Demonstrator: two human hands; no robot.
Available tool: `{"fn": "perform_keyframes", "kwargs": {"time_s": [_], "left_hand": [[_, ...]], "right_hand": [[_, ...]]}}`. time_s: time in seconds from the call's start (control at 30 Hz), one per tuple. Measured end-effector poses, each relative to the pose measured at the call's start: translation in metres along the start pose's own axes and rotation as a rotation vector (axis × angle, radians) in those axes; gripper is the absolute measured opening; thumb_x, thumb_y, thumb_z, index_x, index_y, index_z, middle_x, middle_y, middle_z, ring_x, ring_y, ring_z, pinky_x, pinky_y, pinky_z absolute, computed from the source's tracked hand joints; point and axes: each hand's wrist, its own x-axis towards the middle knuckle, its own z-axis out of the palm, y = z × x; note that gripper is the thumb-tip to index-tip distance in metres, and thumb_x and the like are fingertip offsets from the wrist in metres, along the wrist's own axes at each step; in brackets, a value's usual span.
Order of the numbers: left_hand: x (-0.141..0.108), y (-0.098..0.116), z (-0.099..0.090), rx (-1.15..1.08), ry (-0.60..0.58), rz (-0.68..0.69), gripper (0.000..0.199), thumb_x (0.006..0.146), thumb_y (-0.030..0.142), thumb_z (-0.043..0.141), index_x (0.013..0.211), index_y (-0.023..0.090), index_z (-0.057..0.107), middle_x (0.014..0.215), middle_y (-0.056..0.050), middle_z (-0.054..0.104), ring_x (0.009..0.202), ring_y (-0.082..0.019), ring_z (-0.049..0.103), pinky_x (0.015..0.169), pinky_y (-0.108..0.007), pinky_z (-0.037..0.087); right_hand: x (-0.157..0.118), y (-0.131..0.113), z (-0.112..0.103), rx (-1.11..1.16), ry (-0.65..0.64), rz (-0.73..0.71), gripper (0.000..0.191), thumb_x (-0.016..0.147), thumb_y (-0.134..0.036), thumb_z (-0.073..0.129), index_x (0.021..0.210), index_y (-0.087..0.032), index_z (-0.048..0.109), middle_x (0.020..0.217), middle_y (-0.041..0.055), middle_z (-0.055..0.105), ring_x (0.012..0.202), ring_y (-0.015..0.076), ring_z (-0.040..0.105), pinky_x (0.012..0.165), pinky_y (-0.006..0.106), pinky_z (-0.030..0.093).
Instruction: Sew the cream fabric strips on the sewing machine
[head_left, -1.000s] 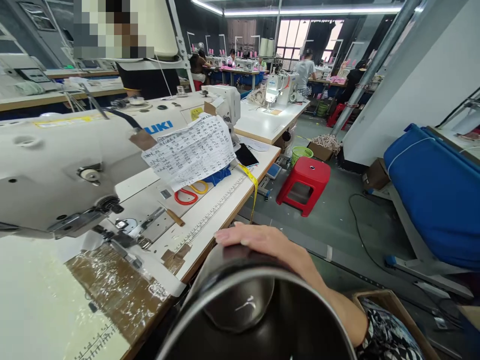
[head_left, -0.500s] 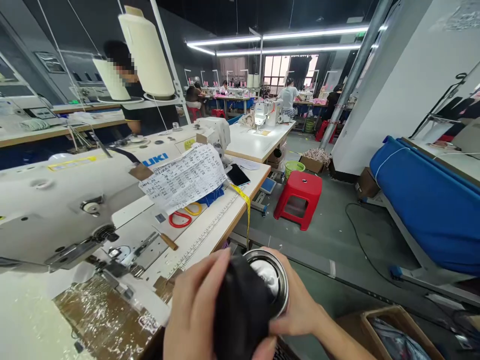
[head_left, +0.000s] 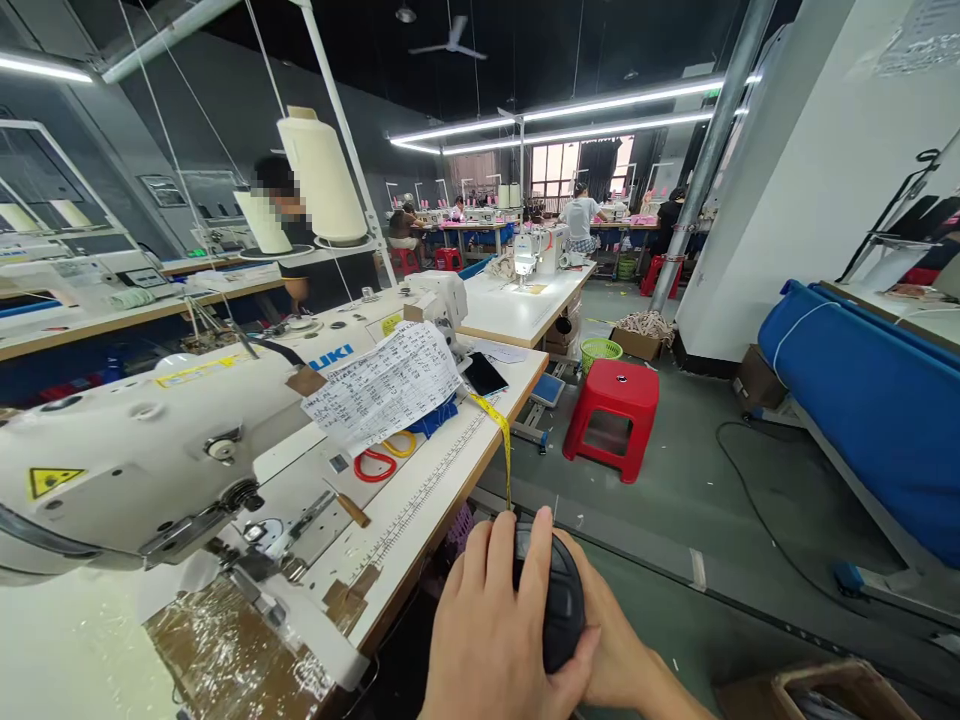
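A round black lid (head_left: 564, 605) is at the lower middle of the head view, over the top of a steel-rimmed cup. My left hand (head_left: 487, 630) lies across the lid, fingers curled over its far edge and thumb along its near side. From the right, my right hand (head_left: 615, 640) wraps around the side of the cup. The cup's body is hidden behind the lid and my hands. Both hands are just off the front edge of the sewing table (head_left: 442, 500).
On my left stands a sewing machine (head_left: 150, 440) with a paper sheet (head_left: 390, 385), scissors (head_left: 375, 466), an awl (head_left: 351, 508) and a phone (head_left: 485, 373). A yellow tape measure (head_left: 507, 450) hangs over the edge. A red stool (head_left: 615, 415) stands ahead; a carton (head_left: 832, 690) is lower right.
The black lid has moved from beside the cup's open mouth to cover it. My left hand has shifted right onto the lid. The camera view has tilted up slightly.
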Motion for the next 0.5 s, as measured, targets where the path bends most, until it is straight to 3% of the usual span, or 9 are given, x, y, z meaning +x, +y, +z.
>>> {"fn": "perform_keyframes", "kwargs": {"time_s": [0.17,0.4,0.5], "left_hand": [[0.008,-0.002,-0.003,-0.001,-0.112,0.034,0.078,0.081,0.057,0.059,0.147,0.018,0.042,0.125,-0.015,0.057,0.109,-0.032,0.053,0.087,-0.043,0.053],[0.013,0.009,-0.006,0.033,-0.239,-0.124,0.073,0.08,0.053,0.062,0.143,0.019,0.05,0.119,-0.015,0.059,0.106,-0.034,0.055,0.084,-0.047,0.054],[0.016,-0.002,-0.01,-0.063,-0.327,-0.034,0.086,0.076,0.053,0.068,0.15,0.019,0.039,0.134,-0.016,0.054,0.117,-0.035,0.051,0.091,-0.049,0.054]], "right_hand": [[0.001,0.0,-0.001,0.012,0.013,0.014,0.081,0.069,-0.026,0.068,0.143,-0.024,0.037,0.142,0.0152,0.052,0.128,0.0374,0.053,0.107,0.054,0.045],[0.0,0.003,0.002,0.095,-0.039,0.069,0.09,0.069,-0.027,0.076,0.148,-0.026,0.033,0.146,0.0148,0.049,0.131,0.0375,0.05,0.109,0.054,0.042],[0.001,0.007,0.0,0.101,-0.053,0.055,0.094,0.065,-0.028,0.077,0.148,-0.024,0.034,0.147,0.016,0.049,0.133,0.0396,0.048,0.11,0.055,0.04]]}}
